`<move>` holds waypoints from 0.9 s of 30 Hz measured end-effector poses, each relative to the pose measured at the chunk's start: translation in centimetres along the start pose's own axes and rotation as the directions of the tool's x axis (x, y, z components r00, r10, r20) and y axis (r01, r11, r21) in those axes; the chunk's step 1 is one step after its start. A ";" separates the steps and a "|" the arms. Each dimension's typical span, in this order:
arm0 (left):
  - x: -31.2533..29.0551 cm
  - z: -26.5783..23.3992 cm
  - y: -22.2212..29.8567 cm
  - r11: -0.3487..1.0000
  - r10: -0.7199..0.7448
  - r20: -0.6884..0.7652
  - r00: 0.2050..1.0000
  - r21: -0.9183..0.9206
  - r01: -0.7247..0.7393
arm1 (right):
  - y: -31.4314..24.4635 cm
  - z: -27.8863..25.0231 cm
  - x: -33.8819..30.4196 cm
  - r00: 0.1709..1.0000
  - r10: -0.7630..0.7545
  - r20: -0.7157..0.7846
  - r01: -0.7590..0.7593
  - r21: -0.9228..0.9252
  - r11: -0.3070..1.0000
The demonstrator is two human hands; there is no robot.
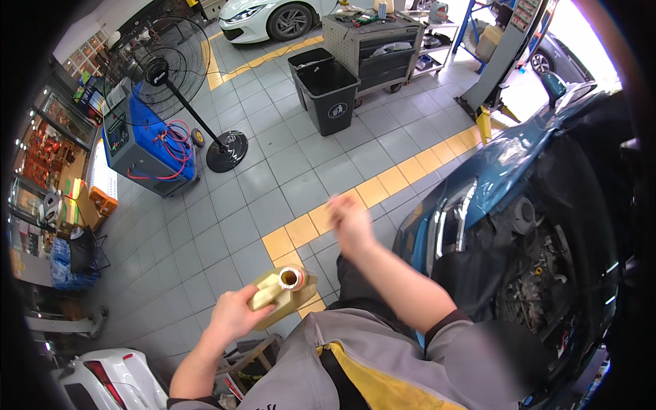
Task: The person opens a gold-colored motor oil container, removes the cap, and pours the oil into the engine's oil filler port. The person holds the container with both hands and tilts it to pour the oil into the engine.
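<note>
A gold plastic jug point(292, 305) with a built-in handle hangs in front of me, upright or nearly so. My left hand point(234, 314) is closed around its handle. The uncapped mouth point(290, 277) faces up, dark inside, with a pale and reddish rim. My right hand point(350, 224) is raised ahead and to the right of the jug, apart from it. Motion smears its fingers, so whether they hold anything does not show. To my right, a blue car point(437, 205) stands with its engine bay point(540, 273) exposed and dark covers over its front.
Two dark bins point(333, 102) stand ahead beside a grey tool cart point(369, 48). At the left are a pedestal fan point(227, 150) and a blue-grey machine with coiled hoses point(147, 147). A lift post point(506, 68) rises beyond the blue car. A white car's rear point(113, 383) shows lower left.
</note>
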State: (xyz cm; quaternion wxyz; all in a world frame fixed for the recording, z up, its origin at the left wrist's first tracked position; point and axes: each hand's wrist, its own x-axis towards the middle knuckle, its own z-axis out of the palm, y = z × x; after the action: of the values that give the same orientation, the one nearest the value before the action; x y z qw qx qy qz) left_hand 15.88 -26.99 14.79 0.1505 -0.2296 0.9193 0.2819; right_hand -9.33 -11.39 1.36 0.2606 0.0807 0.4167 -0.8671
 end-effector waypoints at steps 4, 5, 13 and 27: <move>8.1 0.3 -3.8 0.984 -0.179 -0.061 0.982 -0.022 0.178 | -6.4 -14.9 22.5 0.917 -0.394 -0.054 0.247 -0.700 0.670; 10.2 0.5 -4.7 0.971 -0.237 -0.079 0.968 -0.056 0.233 | -7.4 -19.5 26.1 0.930 -0.363 -0.058 0.125 -0.878 0.461; 29.5 1.2 -10.5 0.750 -0.644 -0.169 0.746 -0.331 0.572 | -7.4 -33.3 38.4 0.971 0.129 -0.201 -0.168 -0.958 -0.232; 71.4 -3.4 -21.8 0.629 -0.702 0.061 0.709 -0.414 0.658 | -14.3 6.4 97.5 0.969 0.000 0.245 0.245 -0.969 -0.045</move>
State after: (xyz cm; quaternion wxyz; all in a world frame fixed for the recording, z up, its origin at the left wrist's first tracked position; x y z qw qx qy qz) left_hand -34.16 -69.08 -21.32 0.1456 -0.6000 0.6912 0.3756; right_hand -99.24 -46.42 -19.60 0.1948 -0.2428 0.8927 -0.3259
